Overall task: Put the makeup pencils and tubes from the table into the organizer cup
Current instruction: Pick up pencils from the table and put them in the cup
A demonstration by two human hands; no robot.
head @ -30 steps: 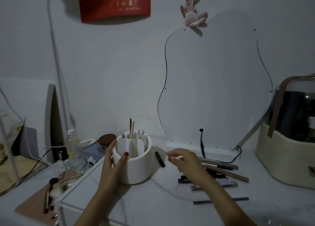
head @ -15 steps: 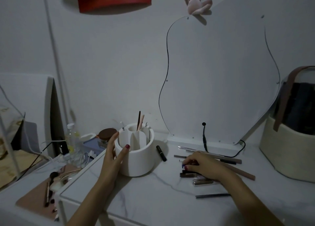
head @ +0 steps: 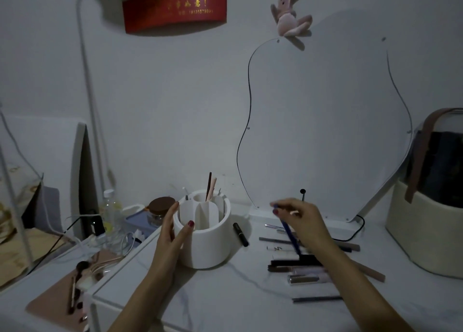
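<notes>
A white round organizer cup (head: 209, 250) with inner dividers stands on the marble table (head: 225, 296); a dark pencil and a pink stick (head: 210, 190) poke out of it. My left hand (head: 172, 234) grips the cup's left side. My right hand (head: 298, 219) is raised over the table, right of the cup, pinching a blue pencil (head: 290, 236) that slants down and to the right. Several pencils and tubes (head: 303, 269) lie on the table under and right of that hand. A black tube (head: 240, 234) lies beside the cup.
A curvy mirror (head: 325, 131) leans on the wall behind, with a black cable (head: 355, 231) at its base. A cream case (head: 426, 231) stands at the far right. Left of the table sit a brown-lidded jar (head: 161, 205), a bottle (head: 110, 211), cords and brushes (head: 75, 289).
My right hand has risen from the pile on the table with the blue pencil in its fingers and moved left toward the cup. My left hand stays on the cup.
</notes>
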